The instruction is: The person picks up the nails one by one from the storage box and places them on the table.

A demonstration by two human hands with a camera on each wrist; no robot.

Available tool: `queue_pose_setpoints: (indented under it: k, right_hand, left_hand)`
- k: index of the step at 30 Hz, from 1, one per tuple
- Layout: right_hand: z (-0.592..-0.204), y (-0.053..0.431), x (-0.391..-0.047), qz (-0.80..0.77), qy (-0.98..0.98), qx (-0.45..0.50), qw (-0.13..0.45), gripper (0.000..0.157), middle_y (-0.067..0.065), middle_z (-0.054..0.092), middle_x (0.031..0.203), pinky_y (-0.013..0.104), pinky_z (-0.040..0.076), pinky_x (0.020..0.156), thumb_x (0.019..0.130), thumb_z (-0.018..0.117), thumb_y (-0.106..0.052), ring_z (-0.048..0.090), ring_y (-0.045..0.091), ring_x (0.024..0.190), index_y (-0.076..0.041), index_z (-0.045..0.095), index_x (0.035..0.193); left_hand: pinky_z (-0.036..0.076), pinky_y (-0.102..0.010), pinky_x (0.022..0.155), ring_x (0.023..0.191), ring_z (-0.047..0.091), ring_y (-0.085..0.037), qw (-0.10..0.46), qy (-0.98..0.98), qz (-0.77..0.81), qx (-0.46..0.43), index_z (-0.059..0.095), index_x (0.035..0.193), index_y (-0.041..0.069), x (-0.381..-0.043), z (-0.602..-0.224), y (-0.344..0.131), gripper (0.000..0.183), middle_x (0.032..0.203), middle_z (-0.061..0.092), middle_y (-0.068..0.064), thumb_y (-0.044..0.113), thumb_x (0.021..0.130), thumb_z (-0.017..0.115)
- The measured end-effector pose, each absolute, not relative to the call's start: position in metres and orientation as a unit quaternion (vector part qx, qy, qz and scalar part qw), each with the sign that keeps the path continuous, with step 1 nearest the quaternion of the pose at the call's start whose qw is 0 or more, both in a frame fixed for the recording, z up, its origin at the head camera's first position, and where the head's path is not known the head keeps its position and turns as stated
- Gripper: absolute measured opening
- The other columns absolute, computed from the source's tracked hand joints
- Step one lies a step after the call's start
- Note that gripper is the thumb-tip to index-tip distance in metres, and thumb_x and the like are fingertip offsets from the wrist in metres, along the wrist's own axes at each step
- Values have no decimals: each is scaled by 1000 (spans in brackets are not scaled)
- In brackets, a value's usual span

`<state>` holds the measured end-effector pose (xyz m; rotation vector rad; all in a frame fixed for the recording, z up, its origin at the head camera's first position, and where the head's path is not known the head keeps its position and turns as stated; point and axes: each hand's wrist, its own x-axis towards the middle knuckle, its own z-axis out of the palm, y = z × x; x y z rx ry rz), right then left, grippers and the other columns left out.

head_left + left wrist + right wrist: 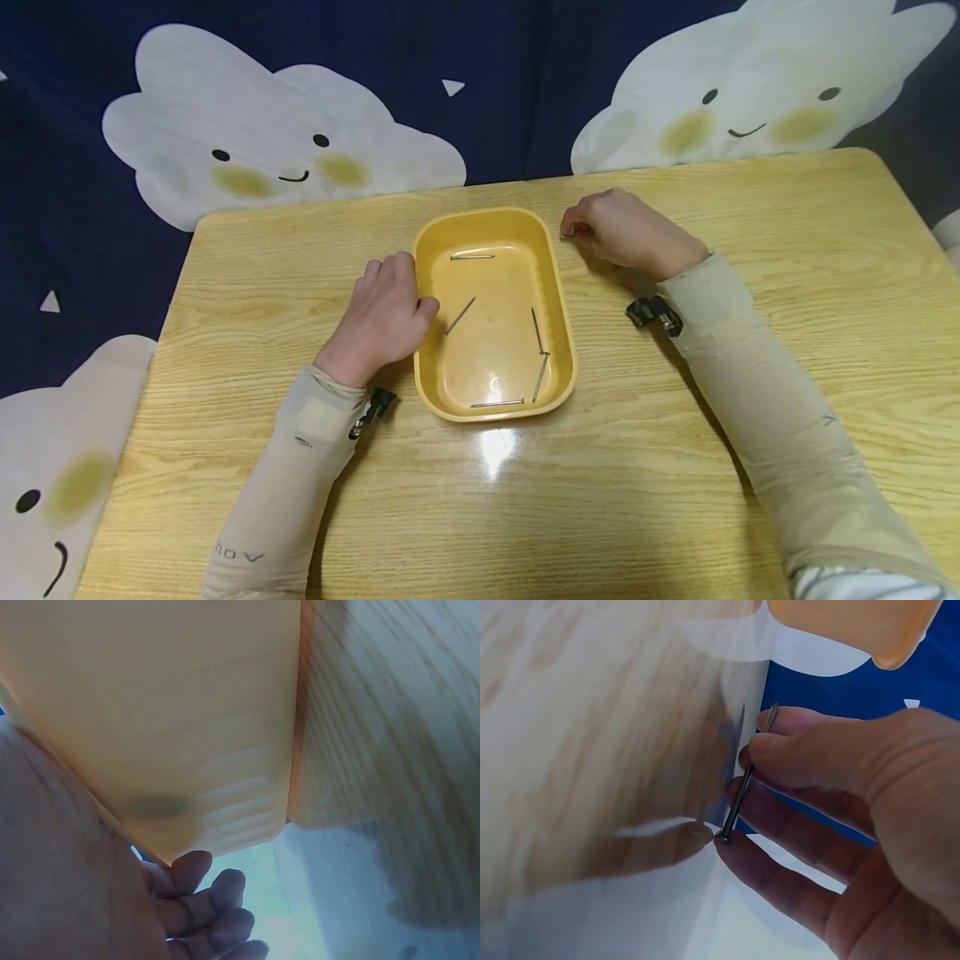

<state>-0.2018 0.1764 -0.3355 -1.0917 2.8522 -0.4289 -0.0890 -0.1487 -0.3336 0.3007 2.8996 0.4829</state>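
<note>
A yellow plastic bin [496, 417] stands on the table with several nails [497, 404] lying loose on its floor. My left hand [386, 321] grips the bin's left rim, its thumb over the edge and the fingers outside. In the left wrist view, curled fingers [214, 900] show beside the bin's outer wall [150, 735]. Beyond the bin's upper right corner, my right hand [626, 229] pinches one nail [742, 787] between thumb and fingers. That nail is held just above the table, head down and tilted in the right wrist view.
The wooden table [720, 500] extends around the bin on all sides. A dark blue curtain [517, 92] with white smiling clouds hangs behind the table's far edge. Small black camera mounts [654, 315] sit on both wrists.
</note>
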Motion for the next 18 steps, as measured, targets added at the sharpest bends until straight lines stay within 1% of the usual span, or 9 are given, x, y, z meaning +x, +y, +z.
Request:
queue_pose_setpoints:
  k: [10,18]
  right_hand:
    - [-335,176,-201,-141,926,-349,36,23,14,78,109,48,56,97,95,57,1,73,32,104,-5,78,104]
    - [-334,176,-200,-137,927,-347,36,22,14,78,109,47,56,97,95,58,1,73,32,104,-5,78,104]
  left_hand:
    - [37,-45,89,100,38,-36,97,977,160,105,41,111,-2,-89,-332,-149,32,102,42,-16,27,99,44]
    - [37,-45,90,100,39,-36,96,977,160,105,42,112,-3,-89,-331,-149,32,102,43,-17,27,99,45]
